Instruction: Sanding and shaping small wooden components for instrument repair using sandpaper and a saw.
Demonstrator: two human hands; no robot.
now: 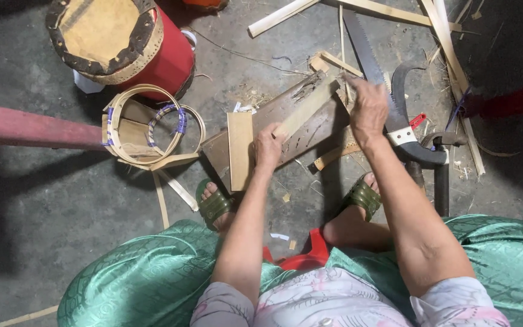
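Light is falling soft and even over the centre, leaving the concrete floor (pixel 43 200) dimming toward 9 and 3 o'clock. The right hand (pixel 367 109) is blurring slightly. Edges are bowing a little. The green cloth (pixel 146 278) is glinting faintly at 7 o'clock.

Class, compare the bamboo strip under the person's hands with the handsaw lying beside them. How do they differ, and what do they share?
The bamboo strip is pale and plain-edged; the handsaw is dark grey with a toothed edge. The left hand presses the strip on the wooden board; the handsaw lies untouched on the floor beside the right hand. Both are long, flat and narrow.
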